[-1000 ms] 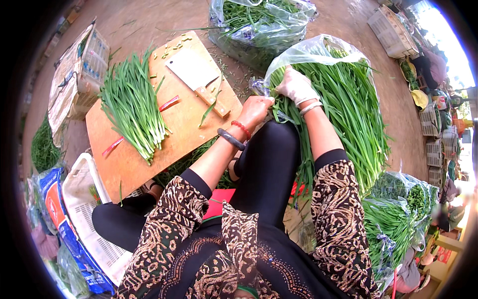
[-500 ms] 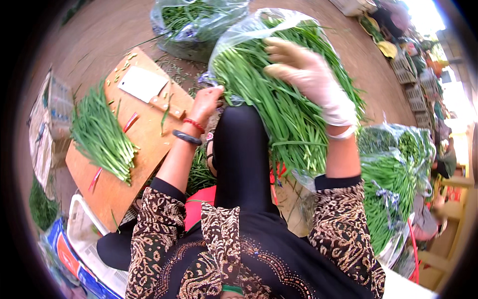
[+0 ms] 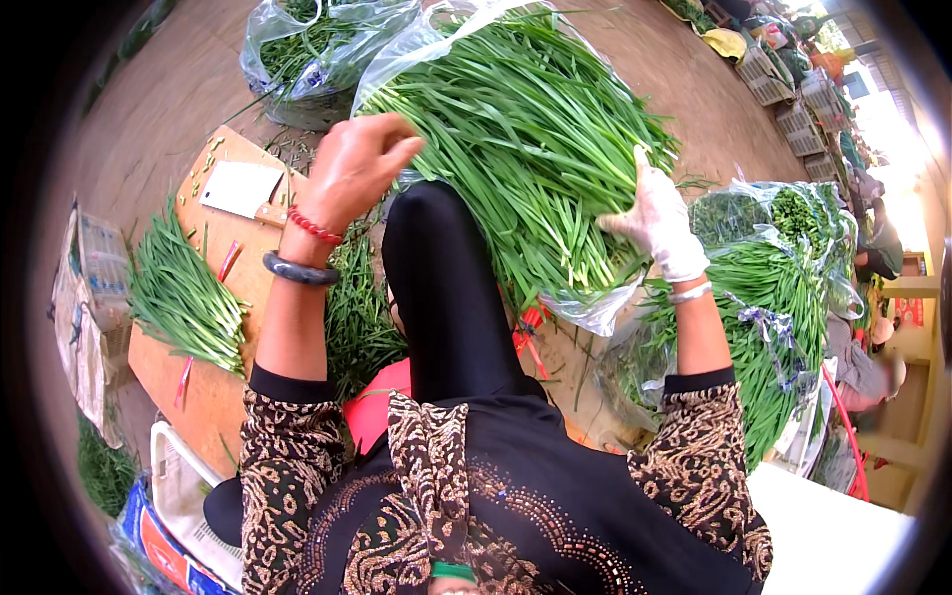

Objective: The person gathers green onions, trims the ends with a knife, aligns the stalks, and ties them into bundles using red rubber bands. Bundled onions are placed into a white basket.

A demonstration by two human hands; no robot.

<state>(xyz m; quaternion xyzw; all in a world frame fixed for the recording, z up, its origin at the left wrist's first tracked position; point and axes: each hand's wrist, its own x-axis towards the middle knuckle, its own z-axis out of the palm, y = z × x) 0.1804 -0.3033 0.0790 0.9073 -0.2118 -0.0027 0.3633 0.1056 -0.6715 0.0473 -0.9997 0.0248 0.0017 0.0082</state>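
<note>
Long, flat green leaves (image 3: 496, 119) with paler stalk ends, heaped in a clear bag (image 3: 598, 314), left hand (image 3: 365, 164) curled, its grip unclear, gloved right hand (image 3: 662, 218) spread against them.

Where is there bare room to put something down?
On the orange wooden board: one patch below the green leafy bundle, beside the brown patterned left sleeve; a small one between the white-bladed cleaver and the bare left forearm. Crowded: the clear plastic bag, heaped with long green leaves.
</note>
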